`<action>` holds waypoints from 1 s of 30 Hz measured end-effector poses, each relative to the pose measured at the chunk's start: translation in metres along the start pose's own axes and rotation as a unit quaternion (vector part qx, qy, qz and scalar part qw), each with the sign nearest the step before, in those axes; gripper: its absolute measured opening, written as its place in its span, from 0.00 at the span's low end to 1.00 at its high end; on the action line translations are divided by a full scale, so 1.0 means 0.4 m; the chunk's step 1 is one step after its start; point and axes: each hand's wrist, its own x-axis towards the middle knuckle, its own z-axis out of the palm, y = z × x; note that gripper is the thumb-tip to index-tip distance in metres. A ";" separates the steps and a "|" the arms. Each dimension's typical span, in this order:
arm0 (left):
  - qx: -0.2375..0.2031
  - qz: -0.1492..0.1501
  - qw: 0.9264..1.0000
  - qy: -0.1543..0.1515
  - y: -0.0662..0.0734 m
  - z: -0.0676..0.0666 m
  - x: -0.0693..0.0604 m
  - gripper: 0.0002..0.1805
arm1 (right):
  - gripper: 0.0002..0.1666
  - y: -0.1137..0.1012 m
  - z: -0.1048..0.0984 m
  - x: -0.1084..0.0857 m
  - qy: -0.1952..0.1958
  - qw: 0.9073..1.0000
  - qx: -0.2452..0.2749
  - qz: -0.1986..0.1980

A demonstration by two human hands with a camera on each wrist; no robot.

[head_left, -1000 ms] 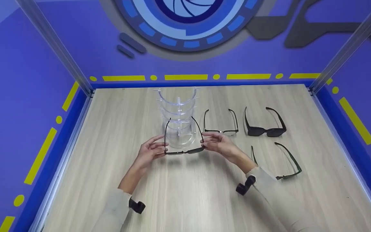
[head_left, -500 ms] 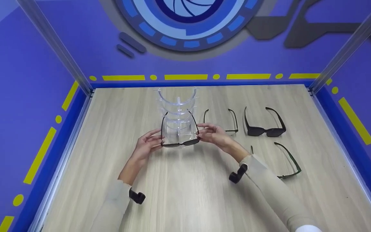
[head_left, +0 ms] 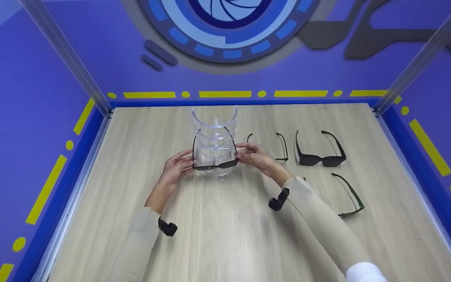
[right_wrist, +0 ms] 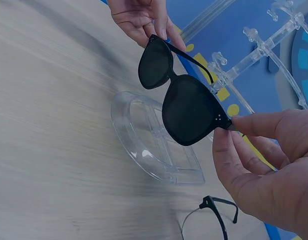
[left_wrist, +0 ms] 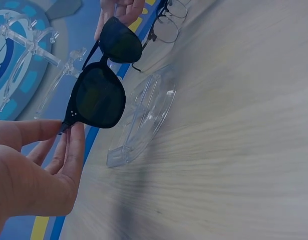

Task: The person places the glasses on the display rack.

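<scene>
Both hands hold one pair of black sunglasses [head_left: 226, 164] with dark lenses, temples unfolded and pointing away from the person. The left hand [head_left: 176, 167] pinches the frame near its left hinge, and the right hand [head_left: 257, 157] pinches the opposite hinge corner. In the left wrist view the sunglasses [left_wrist: 99, 95] hang above the base of a clear plastic glasses stand [left_wrist: 143, 117]. Its curved tiers rise behind the lenses, and the temples reach along both sides of the stand [head_left: 217, 126] in the head view. Whether the frame touches a tier cannot be told.
Right of the stand lie black-rimmed eyeglasses [head_left: 283, 147], partly hidden by the right hand. Black sunglasses [head_left: 322, 159] rest farther right. Green-and-black glasses [head_left: 354, 196] lie nearer, partly behind the right sleeve [head_left: 323, 219]. Blue walls with metal posts [head_left: 69, 55] enclose the wooden table [head_left: 225, 243].
Both hands have moved forward and slightly left with the sunglasses, bringing them from in front of the stand to close around its lower tiers. The other glasses have stayed put.
</scene>
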 end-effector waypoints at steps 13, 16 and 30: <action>0.005 -0.012 1.000 0.007 0.019 0.016 0.040 0.25 | 0.29 0.008 -0.009 0.037 0.030 1.000 0.007 -0.001; 0.010 -0.014 1.000 0.010 0.017 0.019 0.053 0.24 | 0.28 0.010 -0.008 0.040 0.038 0.999 0.006 -0.002; 0.033 -0.024 0.999 0.030 0.004 0.013 0.079 0.22 | 0.26 0.015 0.007 0.074 0.068 0.997 -0.031 0.008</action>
